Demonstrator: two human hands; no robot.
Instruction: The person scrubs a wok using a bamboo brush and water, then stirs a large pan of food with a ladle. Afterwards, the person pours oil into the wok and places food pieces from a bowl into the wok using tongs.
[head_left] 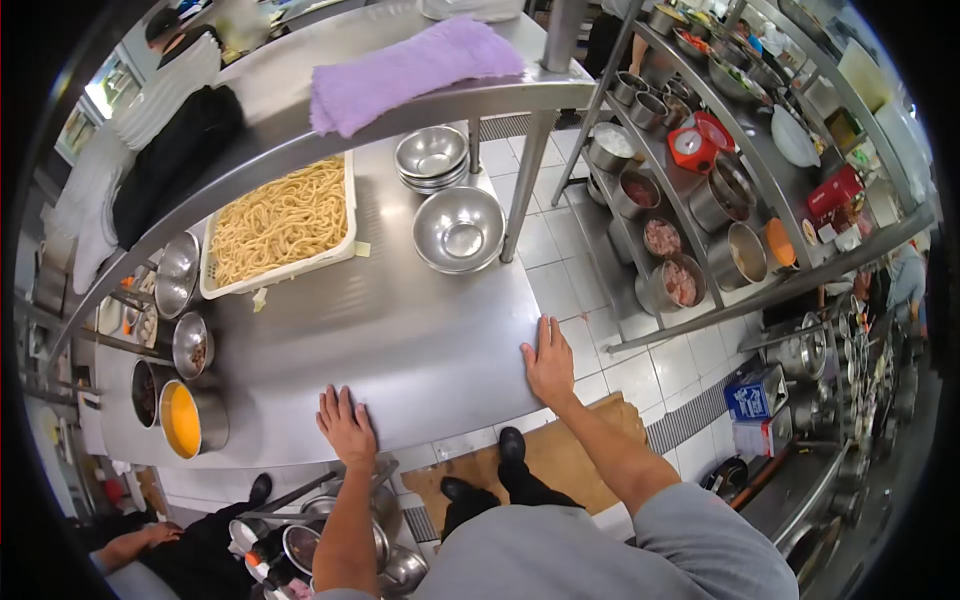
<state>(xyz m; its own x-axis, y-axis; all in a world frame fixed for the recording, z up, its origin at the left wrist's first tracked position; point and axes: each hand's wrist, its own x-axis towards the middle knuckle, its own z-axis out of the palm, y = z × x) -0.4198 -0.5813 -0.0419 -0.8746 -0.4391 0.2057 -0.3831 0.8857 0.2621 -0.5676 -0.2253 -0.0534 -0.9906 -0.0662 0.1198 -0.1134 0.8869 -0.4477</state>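
My left hand lies flat near the front edge of the stainless steel table, fingers stretched out and holding nothing. At the table's right corner, my right hand rests on the edge with its fingers extended, also holding nothing. Farther back on the tabletop stand a white tray of thick noodles and several steel bowls. To the left of my left hand is a steel pot of orange-yellow liquid. Beside it stand a dark-filled pot and a small steel bowl with brown bits inside.
An overhead shelf holding a purple towel crosses above the table's back. On the right, a rack carries pots of meat and a red scale. Another person's arm is at lower left. Cardboard covers the floor underfoot.
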